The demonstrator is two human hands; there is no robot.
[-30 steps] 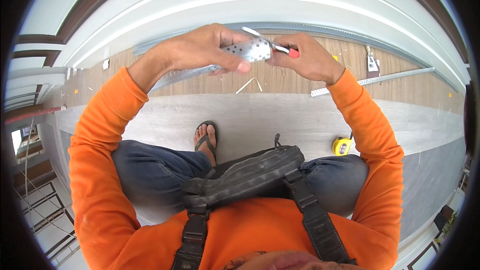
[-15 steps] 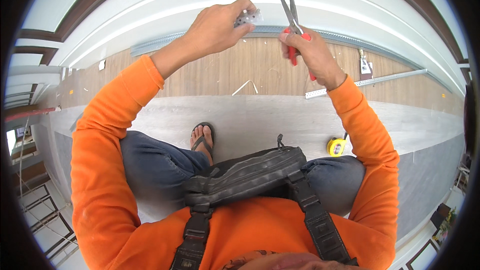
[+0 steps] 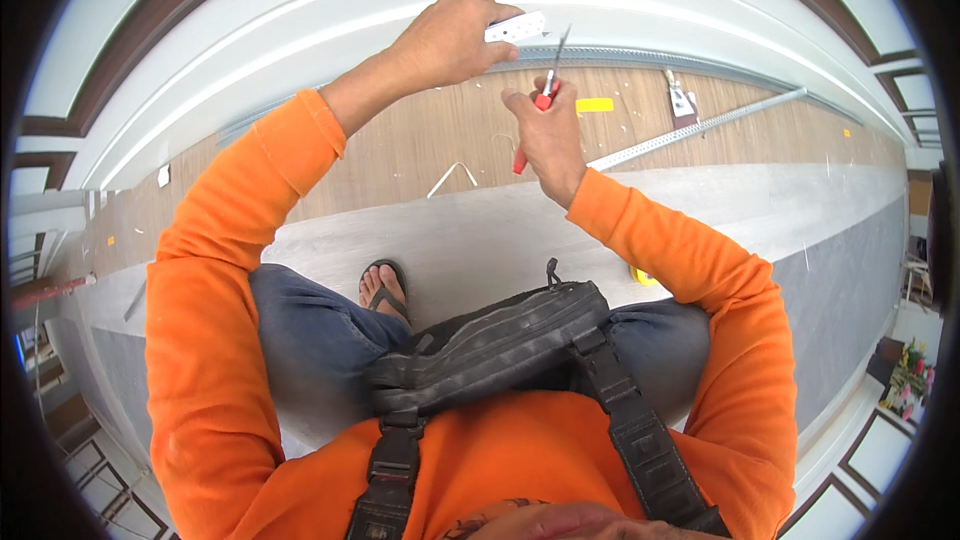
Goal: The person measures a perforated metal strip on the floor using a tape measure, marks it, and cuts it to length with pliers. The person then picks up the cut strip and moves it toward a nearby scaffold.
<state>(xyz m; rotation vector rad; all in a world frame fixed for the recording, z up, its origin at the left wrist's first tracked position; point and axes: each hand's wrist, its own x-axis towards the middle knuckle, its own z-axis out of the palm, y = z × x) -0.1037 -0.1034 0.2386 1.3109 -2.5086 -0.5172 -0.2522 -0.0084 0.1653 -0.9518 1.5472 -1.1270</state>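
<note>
Two full hands on my feed: left hand (image 3: 450,38) pinches a flat, white, perforated, metal-looking strip (image 3: 515,28) just left of the silver-bladed, red-handled snips (image 3: 544,101); right hand (image 3: 553,140) curls its fingers round those. Strip's probably light, stiffish (sharp edges, I'd guess), so grip its faces.

The floor (image 3: 480,232) (brown and grey) bears a perforated strip (image 3: 715,122) and a bent white sliver (image 3: 444,181).
</note>
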